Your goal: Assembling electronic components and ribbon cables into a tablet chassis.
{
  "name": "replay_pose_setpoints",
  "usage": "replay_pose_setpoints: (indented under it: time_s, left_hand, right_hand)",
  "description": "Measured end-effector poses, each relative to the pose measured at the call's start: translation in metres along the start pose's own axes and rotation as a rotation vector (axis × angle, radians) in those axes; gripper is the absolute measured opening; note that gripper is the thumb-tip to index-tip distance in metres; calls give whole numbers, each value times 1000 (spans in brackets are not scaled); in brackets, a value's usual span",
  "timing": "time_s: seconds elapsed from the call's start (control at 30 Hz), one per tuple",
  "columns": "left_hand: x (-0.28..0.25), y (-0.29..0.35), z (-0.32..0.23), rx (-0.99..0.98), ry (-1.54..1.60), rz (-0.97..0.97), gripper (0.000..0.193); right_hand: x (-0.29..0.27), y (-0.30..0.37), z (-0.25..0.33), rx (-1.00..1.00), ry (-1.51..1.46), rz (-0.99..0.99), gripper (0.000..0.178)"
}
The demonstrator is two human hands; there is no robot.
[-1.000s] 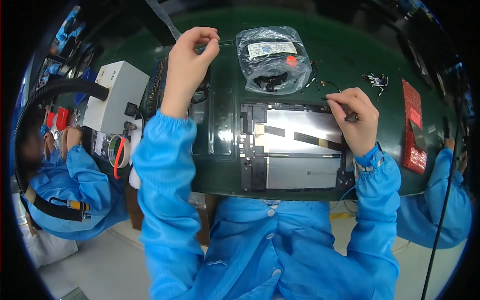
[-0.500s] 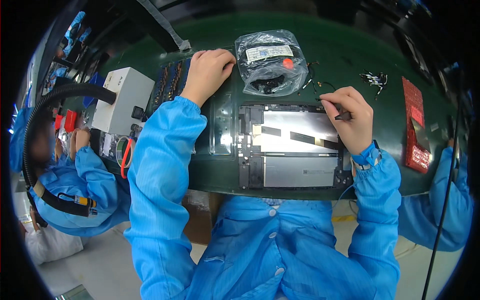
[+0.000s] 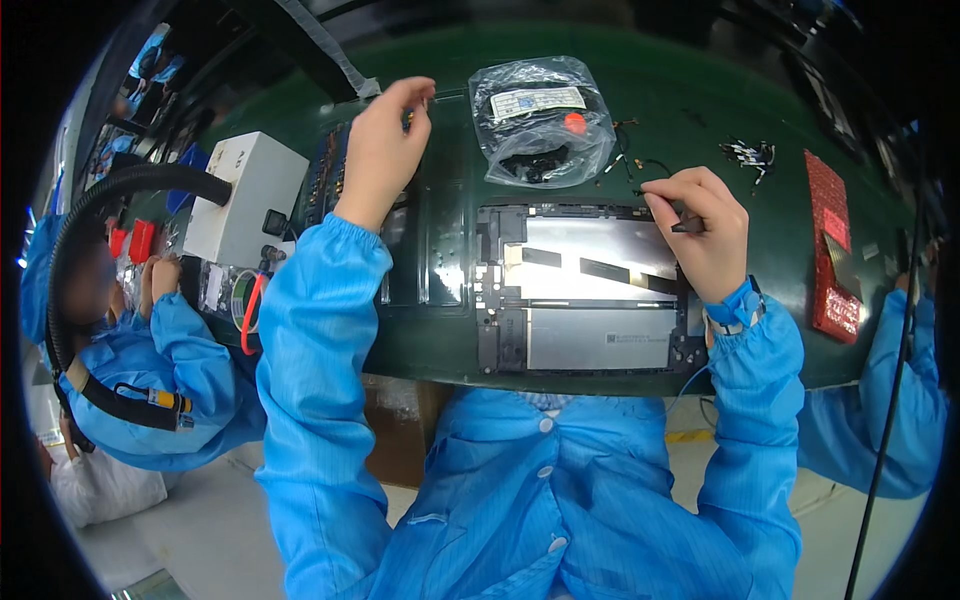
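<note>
An opened tablet (image 3: 600,337) lies before me, its dark frame around silvery panels crossed by black strips. Over its upper right corner, my right hand (image 3: 708,222) is closed on a slim black tool (image 3: 688,226), possibly tweezers; the fingers cover most of it. The fingertips point at the tablet's far edge, near some thin dark cables (image 3: 622,150). My left hand (image 3: 382,150) is raised above a clear plastic tray (image 3: 442,255), left of the tablet. Its thumb and fingers are pinched together; whatever is between them is too small to make out.
Beyond the tablet sits a clear plastic bag (image 3: 540,125) of black parts. Small connectors (image 3: 748,158) lie to its right, near a red bubble-wrap pouch (image 3: 832,250). At left stand a white box (image 3: 245,195) and a black corrugated hose (image 3: 130,180). Co-workers sit on both sides.
My left hand has moved left and lifted from the tray, turning so its fingers pinch together. My right hand stays almost still over the tablet's corner.
</note>
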State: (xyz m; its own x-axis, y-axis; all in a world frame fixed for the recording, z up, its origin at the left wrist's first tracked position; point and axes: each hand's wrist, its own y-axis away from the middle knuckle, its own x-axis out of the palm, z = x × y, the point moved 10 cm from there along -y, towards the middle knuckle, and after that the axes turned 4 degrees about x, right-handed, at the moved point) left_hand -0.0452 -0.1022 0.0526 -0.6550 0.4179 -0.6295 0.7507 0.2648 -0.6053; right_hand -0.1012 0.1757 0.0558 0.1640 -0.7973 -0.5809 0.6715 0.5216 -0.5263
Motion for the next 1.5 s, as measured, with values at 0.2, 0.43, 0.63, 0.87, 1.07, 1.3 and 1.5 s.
replay_pose_setpoints:
  time_s: [0.2, 0.43, 0.63, 0.87, 1.07, 1.3, 1.5]
  left_hand:
    - [41, 15, -93, 55, 371, 176, 22]
    - [97, 54, -104, 58, 538, 466, 46]
    - [96, 59, -105, 76, 480, 442, 50]
    - [91, 60, -106, 138, 443, 369, 49]
    - [90, 60, -106, 156, 443, 356, 51]
    - [92, 60, -119, 297, 416, 394, 54]
    - [93, 61, -123, 312, 404, 399, 62]
  right_hand:
    - [7, -1, 4, -78, 42, 17, 11]
    - [39, 6, 18, -326, 372, 166, 16]
    - [45, 10, 23, -342, 430, 209, 21]
    - [48, 10, 25, -324, 437, 232, 21]
    - [53, 12, 33, -338, 540, 238, 19]
    - [47, 1, -2, 32, 184, 298, 14]
    - [42, 2, -8, 26, 189, 296, 11]
